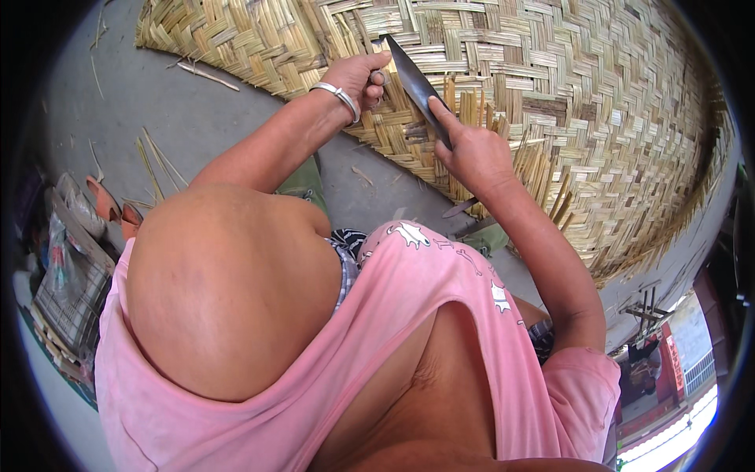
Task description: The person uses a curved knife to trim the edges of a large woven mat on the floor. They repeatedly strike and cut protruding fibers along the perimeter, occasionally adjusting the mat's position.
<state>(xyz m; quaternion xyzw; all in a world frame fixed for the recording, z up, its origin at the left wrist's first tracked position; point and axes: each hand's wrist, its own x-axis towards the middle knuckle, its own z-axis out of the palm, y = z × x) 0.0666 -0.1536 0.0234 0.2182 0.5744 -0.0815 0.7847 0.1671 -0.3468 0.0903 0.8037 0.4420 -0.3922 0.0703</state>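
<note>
Woven mat (pixel 582 86): only 1 view, head; it fills 10 to 3 o'clock, strip ends poking up.
Right hand (pixel 476 153): 1–2 o'clock, gripping the knife (pixel 413 75), index finger along the blade.
Left hand (pixel 358 82): 12 o'clock, curled beside the tip; can't tell if it's pinching anything.
Blade: I'd say mid-work over the weave; next move calls for fingers clear.

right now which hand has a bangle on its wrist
The left hand: the silver bangle circles its wrist; the right hand, holding the dark knife, shows none.
</note>
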